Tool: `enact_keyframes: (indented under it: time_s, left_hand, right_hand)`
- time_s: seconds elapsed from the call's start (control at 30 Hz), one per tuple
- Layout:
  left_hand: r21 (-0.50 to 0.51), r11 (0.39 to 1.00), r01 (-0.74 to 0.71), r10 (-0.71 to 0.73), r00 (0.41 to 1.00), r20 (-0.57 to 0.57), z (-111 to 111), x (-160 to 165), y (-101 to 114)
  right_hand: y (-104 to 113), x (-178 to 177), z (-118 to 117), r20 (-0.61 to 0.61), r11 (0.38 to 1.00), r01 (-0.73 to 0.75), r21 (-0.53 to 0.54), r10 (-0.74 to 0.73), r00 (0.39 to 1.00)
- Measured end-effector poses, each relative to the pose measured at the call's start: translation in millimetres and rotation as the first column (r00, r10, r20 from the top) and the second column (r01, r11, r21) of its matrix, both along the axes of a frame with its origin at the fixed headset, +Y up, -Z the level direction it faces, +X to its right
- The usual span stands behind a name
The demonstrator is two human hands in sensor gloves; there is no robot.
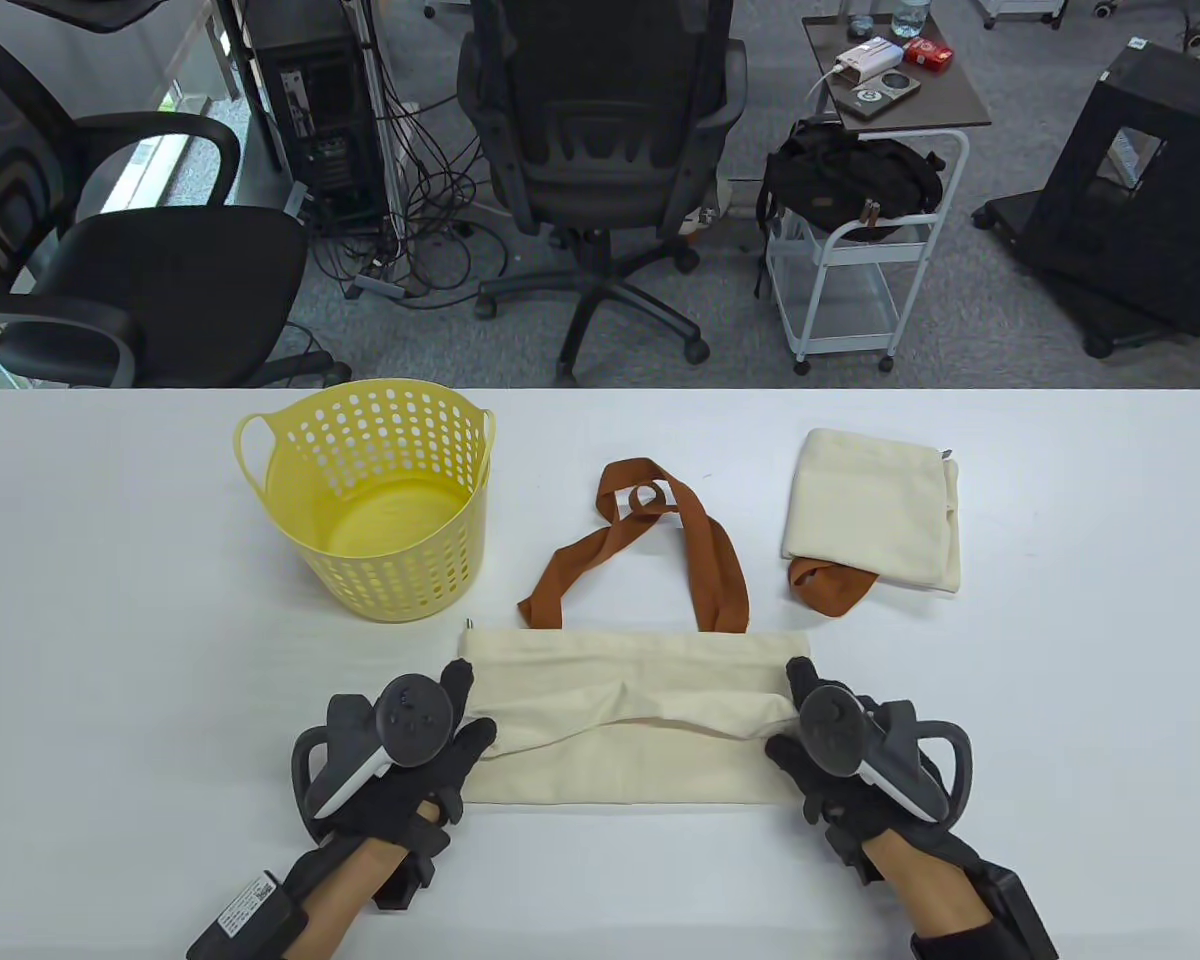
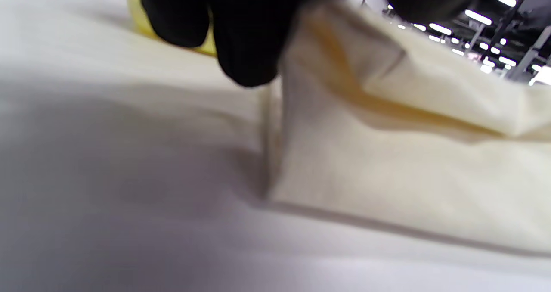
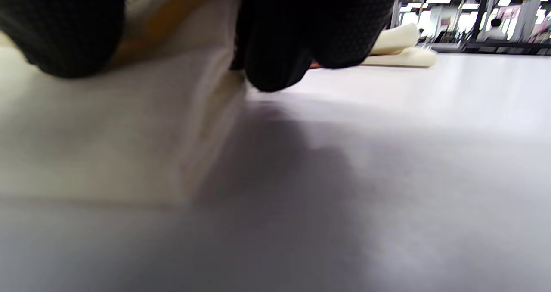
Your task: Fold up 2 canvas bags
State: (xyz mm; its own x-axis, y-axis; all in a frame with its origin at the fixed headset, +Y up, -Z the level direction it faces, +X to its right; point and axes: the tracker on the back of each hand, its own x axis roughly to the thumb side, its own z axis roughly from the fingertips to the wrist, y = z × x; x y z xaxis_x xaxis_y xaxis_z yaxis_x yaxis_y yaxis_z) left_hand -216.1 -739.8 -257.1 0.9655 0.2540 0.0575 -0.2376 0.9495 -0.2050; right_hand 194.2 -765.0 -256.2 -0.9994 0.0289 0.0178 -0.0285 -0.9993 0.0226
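Observation:
A cream canvas bag with brown straps lies flat near the table's front edge, its near half doubled over towards the straps. My left hand grips the folded layer at the bag's left edge; the bag also shows in the left wrist view. My right hand grips the folded layer at the right edge; the cloth shows in the right wrist view. A second cream bag lies folded at the back right, with a bit of brown strap sticking out.
A yellow perforated basket stands on the white table at the back left, with nothing in it. Office chairs and a white cart stand on the floor beyond the table's far edge.

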Motion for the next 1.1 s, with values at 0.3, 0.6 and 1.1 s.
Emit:
enact_keyframes:
  time_s: [0.3,0.6,1.1]
  left_hand:
    - [-0.120,0.989,0.083,-0.055,0.975,0.216,-2,19,-19]
    - [-0.342,0.914,0.220,-0.123,0.951,0.283,-10,25,-53]
    - [-0.350,0.908,0.232,-0.134,0.950,0.281,-10,25,-54]
  right_hand:
    - [-9,0,-2,0.024,0.997,-0.042,-0.057,0.043,0.999]
    - [-11,7,-8,0.070,0.992,0.041,-0.120,-0.033,0.997]
    - [67,-50,-131,0.039,0.998,0.046,-0.031,-0.044,0.998]
